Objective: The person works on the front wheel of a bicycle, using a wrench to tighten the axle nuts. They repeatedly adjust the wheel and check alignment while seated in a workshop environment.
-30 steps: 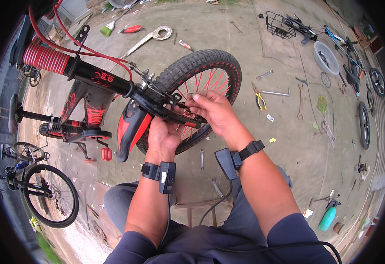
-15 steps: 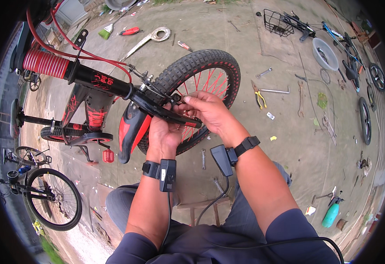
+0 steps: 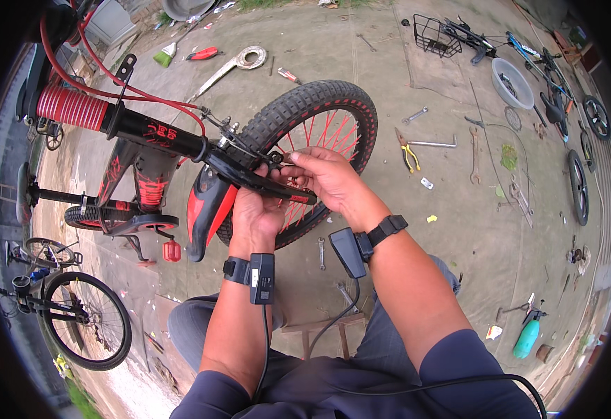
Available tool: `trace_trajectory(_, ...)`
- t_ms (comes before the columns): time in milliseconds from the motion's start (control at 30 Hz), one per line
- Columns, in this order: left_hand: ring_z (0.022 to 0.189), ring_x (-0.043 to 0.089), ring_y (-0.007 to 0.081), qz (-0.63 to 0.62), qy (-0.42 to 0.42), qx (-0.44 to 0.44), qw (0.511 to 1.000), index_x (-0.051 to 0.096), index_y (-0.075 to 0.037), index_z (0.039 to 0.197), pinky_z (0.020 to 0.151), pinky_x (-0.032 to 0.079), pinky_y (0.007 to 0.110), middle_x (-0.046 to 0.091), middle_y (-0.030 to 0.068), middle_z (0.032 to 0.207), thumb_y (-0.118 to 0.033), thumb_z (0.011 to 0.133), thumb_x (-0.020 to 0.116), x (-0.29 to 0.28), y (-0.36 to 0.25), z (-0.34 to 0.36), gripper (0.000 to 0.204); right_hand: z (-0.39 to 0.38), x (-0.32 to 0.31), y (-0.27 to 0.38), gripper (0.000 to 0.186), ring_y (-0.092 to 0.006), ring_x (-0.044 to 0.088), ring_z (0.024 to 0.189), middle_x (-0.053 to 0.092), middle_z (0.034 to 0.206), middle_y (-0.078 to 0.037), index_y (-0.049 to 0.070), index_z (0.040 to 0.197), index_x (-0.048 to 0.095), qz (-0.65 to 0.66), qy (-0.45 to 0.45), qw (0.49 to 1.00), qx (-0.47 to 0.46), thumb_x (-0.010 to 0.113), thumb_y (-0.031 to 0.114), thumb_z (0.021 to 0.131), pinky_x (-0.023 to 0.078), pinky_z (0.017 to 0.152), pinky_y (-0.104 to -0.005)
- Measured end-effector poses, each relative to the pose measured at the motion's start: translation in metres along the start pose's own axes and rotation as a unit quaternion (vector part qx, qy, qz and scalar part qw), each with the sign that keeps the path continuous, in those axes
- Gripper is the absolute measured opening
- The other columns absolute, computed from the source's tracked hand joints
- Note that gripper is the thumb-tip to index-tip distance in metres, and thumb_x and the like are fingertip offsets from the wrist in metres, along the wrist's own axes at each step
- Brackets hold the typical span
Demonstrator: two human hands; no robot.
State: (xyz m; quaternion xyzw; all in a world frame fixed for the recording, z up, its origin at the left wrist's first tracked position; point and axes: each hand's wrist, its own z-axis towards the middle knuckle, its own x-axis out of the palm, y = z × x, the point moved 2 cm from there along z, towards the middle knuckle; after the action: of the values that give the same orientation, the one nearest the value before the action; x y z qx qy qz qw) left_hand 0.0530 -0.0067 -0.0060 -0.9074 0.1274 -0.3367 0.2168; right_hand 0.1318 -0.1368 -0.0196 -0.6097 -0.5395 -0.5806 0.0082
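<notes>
A black and red bicycle stands at the left, its fork (image 3: 267,183) reaching toward me beside the knobby front wheel (image 3: 316,89) with red spokes. My left hand (image 3: 256,213) passes under the fork leg, its curled fingers mostly hidden behind it. Just right of the brake arm (image 3: 253,152), my right hand (image 3: 326,174) is closed in a pinch at the fork. Whatever small part lies between the fingers of either hand cannot be made out. A black and red mudguard (image 3: 211,213) hangs left of my left hand.
Yellow-handled pliers (image 3: 409,155), an open-end wrench (image 3: 415,115) and a rusty wrench (image 3: 475,157) lie on the ground at right. Farther off are a big ring wrench (image 3: 249,59) and a grey basin (image 3: 511,84). A teal spray bottle (image 3: 527,339) stands at lower right, another bicycle (image 3: 85,318) at lower left.
Both hands stay at the fork with only slight finger movement. The whole view has shifted a little; nothing has visibly been picked up or let go.
</notes>
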Motion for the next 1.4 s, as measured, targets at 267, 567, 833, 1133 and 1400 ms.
trace_trajectory(267, 0.086, 0.066, 0.0155, 0.003, 0.012, -0.011, 1.0, 0.065, -0.016, 0.098, 0.099, 0.04, 0.043, 0.069, -0.0016, 0.085, -0.02, 0.092, 0.071, -0.001, 0.0, 0.001, 0.01, 0.005, -0.004, -0.001, 0.014, -0.0149, 0.07, 0.087, 0.073, 0.093, -0.009, 0.003, 0.103, 0.066, -0.051, 0.0, 0.999, 0.0, 0.065, 0.015, 0.097, 0.052, 0.071, -0.0242)
trace_trajectory(567, 0.086, 0.065, 0.0144, 0.009, 0.005, -0.003, 1.0, 0.066, -0.017, 0.098, 0.096, 0.041, 0.041, 0.069, -0.0028, 0.087, -0.023, 0.093, 0.07, -0.001, 0.002, 0.002, 0.009, 0.006, -0.005, 0.003, 0.013, -0.0131, 0.071, 0.086, 0.073, 0.094, -0.008, 0.004, 0.104, 0.067, -0.106, 0.003, 0.994, -0.003, 0.064, 0.015, 0.097, 0.051, 0.071, -0.0234)
trace_trajectory(833, 0.094, 0.064, 0.0198, 0.006, 0.007, 0.004, 1.0, 0.066, -0.018, 0.095, 0.098, 0.04, 0.044, 0.069, -0.002, 0.083, -0.021, 0.093, 0.068, -0.007, 0.003, 0.007, 0.005, 0.004, 0.0, 0.003, 0.017, -0.0096, 0.063, 0.07, 0.074, 0.087, -0.009, 0.002, 0.101, 0.069, -0.11, -0.013, 0.994, -0.024, 0.07, 0.017, 0.093, 0.047, 0.063, -0.0232)
trace_trajectory(1133, 0.087, 0.067, 0.0155, 0.003, -0.001, -0.008, 1.0, 0.066, -0.016, 0.098, 0.095, 0.042, 0.041, 0.07, -0.0021, 0.087, -0.02, 0.092, 0.071, -0.002, 0.0, 0.002, 0.008, 0.003, 0.002, 0.007, 0.017, -0.0086, 0.061, 0.07, 0.072, 0.085, -0.006, 0.003, 0.102, 0.069, -0.137, -0.019, 0.989, -0.05, 0.07, 0.017, 0.093, 0.047, 0.062, -0.0228)
trace_trajectory(1400, 0.093, 0.066, 0.0171, 0.013, 0.023, -0.008, 1.0, 0.066, -0.017, 0.099, 0.099, 0.038, 0.043, 0.071, -0.0019, 0.088, -0.023, 0.094, 0.069, -0.001, 0.001, 0.001, 0.009, 0.001, 0.002, 0.008, 0.015, -0.0079, 0.061, 0.068, 0.072, 0.085, -0.006, 0.003, 0.101, 0.069, -0.137, -0.02, 0.989, -0.046, 0.069, 0.017, 0.093, 0.047, 0.061, -0.022)
